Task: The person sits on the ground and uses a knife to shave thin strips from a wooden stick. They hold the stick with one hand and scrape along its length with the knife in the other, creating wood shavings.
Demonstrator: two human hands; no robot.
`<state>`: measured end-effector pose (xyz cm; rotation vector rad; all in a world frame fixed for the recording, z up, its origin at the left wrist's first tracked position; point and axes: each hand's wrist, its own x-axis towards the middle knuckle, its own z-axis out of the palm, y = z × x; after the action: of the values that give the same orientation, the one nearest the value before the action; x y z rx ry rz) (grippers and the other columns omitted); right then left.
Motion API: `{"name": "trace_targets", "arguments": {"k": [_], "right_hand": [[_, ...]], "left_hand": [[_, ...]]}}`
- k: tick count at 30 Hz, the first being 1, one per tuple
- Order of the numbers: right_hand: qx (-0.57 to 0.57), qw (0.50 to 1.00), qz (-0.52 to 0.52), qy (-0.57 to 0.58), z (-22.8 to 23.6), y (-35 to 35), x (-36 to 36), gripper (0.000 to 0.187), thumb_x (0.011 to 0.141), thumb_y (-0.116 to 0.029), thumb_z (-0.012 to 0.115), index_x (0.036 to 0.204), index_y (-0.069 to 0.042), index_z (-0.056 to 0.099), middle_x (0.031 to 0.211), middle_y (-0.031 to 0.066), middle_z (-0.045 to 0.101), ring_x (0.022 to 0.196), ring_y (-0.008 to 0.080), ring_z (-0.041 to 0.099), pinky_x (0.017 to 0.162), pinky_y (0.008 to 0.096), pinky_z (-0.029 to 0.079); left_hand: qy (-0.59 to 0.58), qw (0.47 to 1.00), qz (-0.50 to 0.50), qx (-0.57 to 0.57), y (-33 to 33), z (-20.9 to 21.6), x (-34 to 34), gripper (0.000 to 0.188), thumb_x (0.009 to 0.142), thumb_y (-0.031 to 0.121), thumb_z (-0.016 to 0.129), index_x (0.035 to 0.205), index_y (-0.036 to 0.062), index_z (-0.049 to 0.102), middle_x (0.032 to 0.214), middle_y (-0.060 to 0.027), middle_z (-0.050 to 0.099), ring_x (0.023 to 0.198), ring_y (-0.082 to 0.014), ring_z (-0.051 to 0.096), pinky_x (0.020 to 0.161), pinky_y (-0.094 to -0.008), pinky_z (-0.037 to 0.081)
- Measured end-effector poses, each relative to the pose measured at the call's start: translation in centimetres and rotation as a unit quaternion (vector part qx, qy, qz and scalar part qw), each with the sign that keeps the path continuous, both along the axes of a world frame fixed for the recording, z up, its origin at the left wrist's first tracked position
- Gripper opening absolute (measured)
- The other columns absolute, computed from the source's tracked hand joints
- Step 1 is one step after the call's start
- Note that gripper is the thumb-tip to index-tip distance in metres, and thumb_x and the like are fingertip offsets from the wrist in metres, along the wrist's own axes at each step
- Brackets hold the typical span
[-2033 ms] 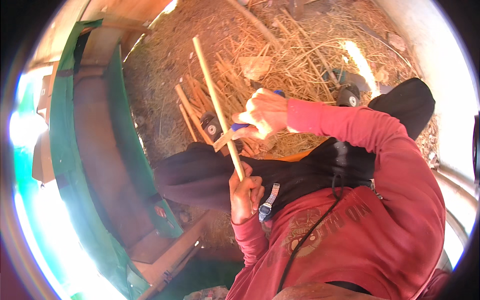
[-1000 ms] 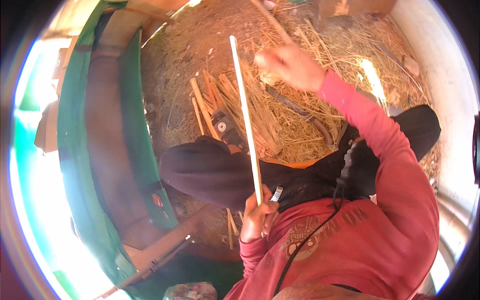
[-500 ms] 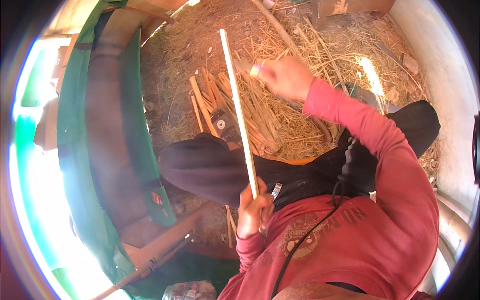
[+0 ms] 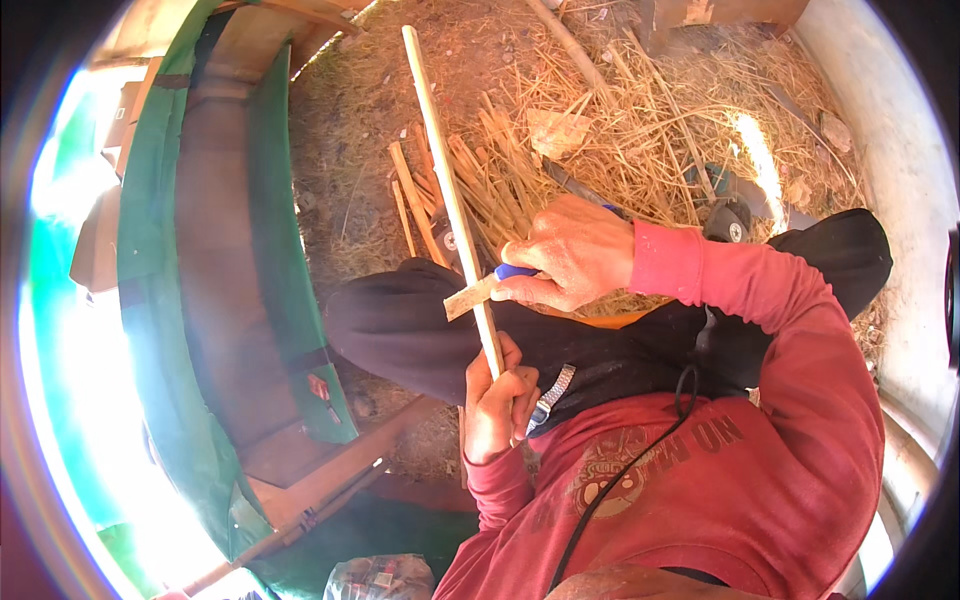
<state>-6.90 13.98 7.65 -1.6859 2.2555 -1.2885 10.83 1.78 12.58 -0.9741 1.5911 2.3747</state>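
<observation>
My left hand is closed around the lower end of a long, pale wooden stick, which slants up and away to the left over my crossed legs. In my right hand is a knife with a blue handle. Its flat, blunt-ended brownish blade lies across the stick a little above my left fist. Most of the handle is hidden by my curled fingers. Beside my left hand a metal-band watch shows against my dark trousers.
Split wooden sticks lie in a pile beyond my legs, with loose straw to their right. A dark blade rests near the pile. Green-edged boxing stands to the left, a pale wall to the right.
My right hand has come down and back toward me, bringing the knife blade onto the stick. The stick tilts slightly further left, still in my left hand.
</observation>
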Motion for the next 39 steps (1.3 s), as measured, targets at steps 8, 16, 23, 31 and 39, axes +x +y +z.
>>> {"name": "trace_targets", "arguments": {"k": [8,16,23,31,39], "right_hand": [[0.133,0.94,-0.277,-0.146,-4.8,1.3,-9.5,0.057,0.101,-0.048,0.034,0.08,-0.005,0.065,0.054,0.0098,0.054,0.046,0.0245,0.055,0.05,0.0401,0.048],[-0.001,1.0,-0.018,-0.018,0.4,-0.3,-1.7,0.037,0.092,-0.04,0.058,0.071,-0.009,0.059,0.047,0.0122,0.049,0.042,0.0329,0.052,0.042,0.0428,0.039],[0.0,0.999,-0.044,0.021,-1.4,-0.6,0.6,0.04,0.086,-0.04,0.064,0.065,-0.008,0.054,0.047,0.0142,0.049,0.042,0.0352,0.052,0.041,0.045,0.038],[0.07,0.953,-0.265,-0.13,-5.4,0.4,-9.6,0.056,0.097,-0.051,0.044,0.067,-0.007,0.062,0.045,0.0045,0.04,0.039,0.0175,0.042,0.041,0.039,0.035],[0.032,0.998,0.024,-0.047,0.6,0.1,-1.4,0.047,0.093,-0.047,0.053,0.073,-0.007,0.066,0.049,0.0158,0.05,0.046,0.0358,0.053,0.046,0.0464,0.041]], "left_hand": [[-0.011,0.996,-0.088,0.004,1.1,-2.3,4.0,0.011,0.074,-0.006,0.038,0.08,0.0036,0.035,0.047,-0.0014,0.035,0.029,-0.0085,0.03,0.028,-0.0203,0.024],[-0.006,0.999,0.032,-0.021,0.0,-1.1,1.5,0.013,0.075,-0.007,0.037,0.082,0.0038,0.036,0.047,-0.0014,0.034,0.028,-0.0075,0.026,0.027,-0.0198,0.021],[-0.004,0.995,-0.014,-0.096,0.4,-1.0,1.3,0.012,0.076,-0.007,0.037,0.084,0.003,0.037,0.05,-0.0001,0.034,0.03,-0.0063,0.028,0.027,-0.0207,0.023],[-0.067,0.995,-0.063,0.047,2.1,-2.1,3.7,0.014,0.07,-0.003,0.043,0.076,0.0056,0.034,0.045,-0.002,0.034,0.027,-0.0098,0.029,0.026,-0.0215,0.023],[-0.011,0.998,0.047,0.046,0.5,-1.0,1.3,0.016,0.068,-0.001,0.045,0.074,0.0077,0.033,0.048,-0.0013,0.031,0.029,-0.0077,0.024,0.024,-0.019,0.023]]}}
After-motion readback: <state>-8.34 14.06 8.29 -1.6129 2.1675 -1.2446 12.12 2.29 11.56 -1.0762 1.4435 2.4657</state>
